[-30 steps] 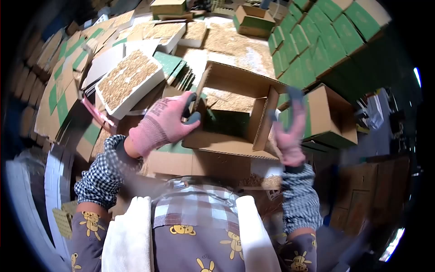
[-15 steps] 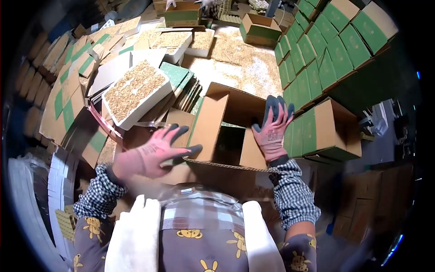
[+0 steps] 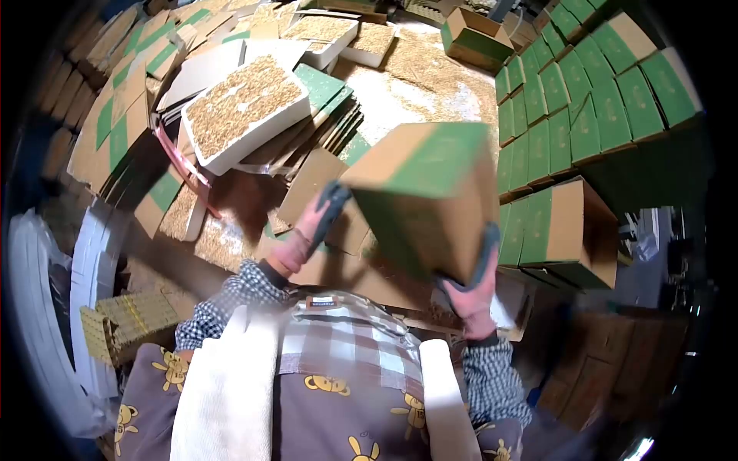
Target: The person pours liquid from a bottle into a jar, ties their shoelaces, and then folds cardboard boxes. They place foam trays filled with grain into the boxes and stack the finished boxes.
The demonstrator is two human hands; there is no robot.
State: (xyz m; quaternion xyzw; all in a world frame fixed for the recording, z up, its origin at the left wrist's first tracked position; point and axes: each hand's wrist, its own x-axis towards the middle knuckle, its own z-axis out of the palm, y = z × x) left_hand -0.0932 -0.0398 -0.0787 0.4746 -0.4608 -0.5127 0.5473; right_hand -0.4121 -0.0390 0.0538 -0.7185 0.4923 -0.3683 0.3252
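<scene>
A green-and-brown cardboard box (image 3: pixel 419 192) is tipped up in front of me, blurred by motion, its opening turned out of sight. My right hand (image 3: pixel 473 296), in a pink glove with dark fingertips, grips its lower right edge. At the box's left corner is my left hand (image 3: pixel 311 227), gloved alike, its fingers straight and together against the cardboard; how firmly it holds is hard to see. To the left, a white foam tray (image 3: pixel 223 157) full of brown wood-shaving-like bits rests beside a stack of flattened cartons (image 3: pixel 330 115).
Rows of green boxes (image 3: pixel 573 115) line the right side, with an open box (image 3: pixel 584 230) at their near end. Another open box (image 3: pixel 477 38) stands farther back. Loose shavings (image 3: pixel 430 65) cover the table. A bundle of egg trays (image 3: pixel 134 323) sits at lower left.
The box, earlier lying with its opening towards me, has been lifted and turned over. My left hand has come in to its left corner, and my right hand has shifted lower down.
</scene>
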